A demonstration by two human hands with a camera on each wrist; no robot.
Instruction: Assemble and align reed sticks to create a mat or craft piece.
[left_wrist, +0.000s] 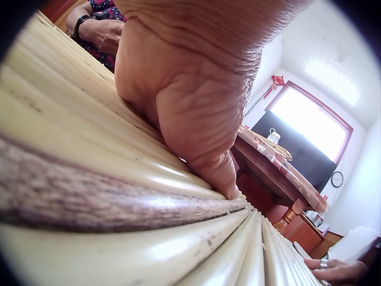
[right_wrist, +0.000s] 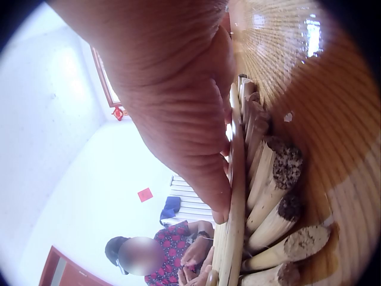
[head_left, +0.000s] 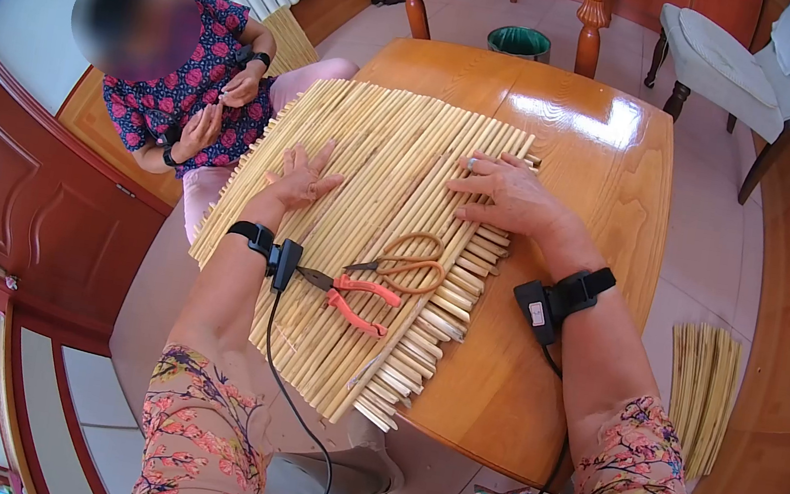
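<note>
A mat of pale dried stalks [head_left: 345, 174], laid side by side, covers the near left of the table. My left hand [head_left: 298, 181] rests on top of it with the fingers spread. At the mat's right edge my right hand [head_left: 513, 198] lies on the outer stalks, fingers extended across them; its thumb [right_wrist: 208, 193] touches the edge stalk in the right wrist view. Cut stalk ends [right_wrist: 286, 164] stick out beneath that edge. Between me and my hands, scissors [head_left: 413, 262] with brown looped handles and pliers [head_left: 352, 300] with pinkish-red handles lie on the mat.
The wooden table [head_left: 588, 163] extends beyond the mat. Another person [head_left: 182, 106] sits at the left, hands together. A bundle of stalks [head_left: 700, 396] is on the floor at right. Farther back stand a green-lined bin [head_left: 520, 42] and a pale chair [head_left: 733, 72].
</note>
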